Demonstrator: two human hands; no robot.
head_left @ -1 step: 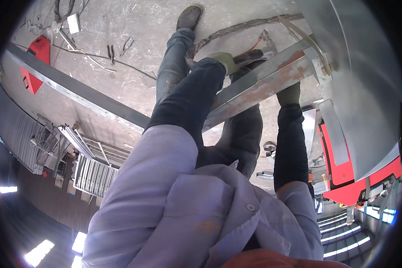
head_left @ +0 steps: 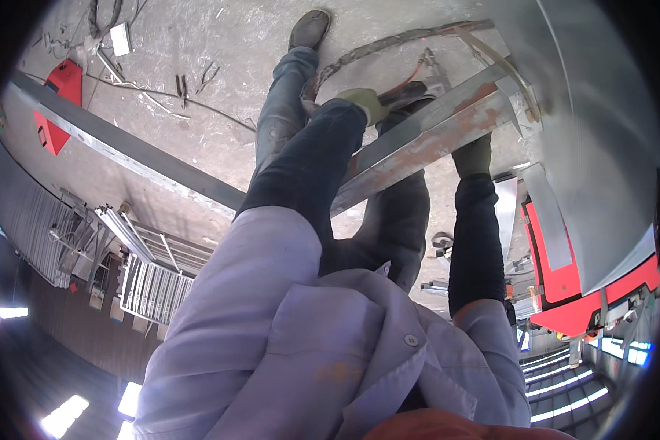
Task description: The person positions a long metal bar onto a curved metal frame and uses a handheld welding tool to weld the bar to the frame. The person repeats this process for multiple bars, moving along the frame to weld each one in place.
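My left hand [head_left: 368,105], in a pale green glove, is closed beside a dark, rounded object [head_left: 403,95]. Whatever lies in its fingers I cannot make out. From the middle up to the right slants a grey metal beam [head_left: 425,143] with rusty, worn patches, just right of that hand. On the beam's other side is my right hand [head_left: 474,156], also gloved; the beam covers its fingers. My legs straddle the beam, one shoe [head_left: 310,29] far ahead on the floor. Near the beam's far end a tan curved strip [head_left: 502,62] meets a large metal sheet [head_left: 601,139].
A long beam [head_left: 125,143] crosses at left, over a red box-like piece [head_left: 64,95]. Pliers [head_left: 181,86], a cable [head_left: 227,114] and scraps lie on the concrete floor. A dark hose [head_left: 389,42] curves ahead. Red equipment [head_left: 554,257] stands at right; metal racks [head_left: 154,286] are at left.
My left hand has shifted slightly left. My right hand and the slanted beam have moved only a touch; the rest looks the same.
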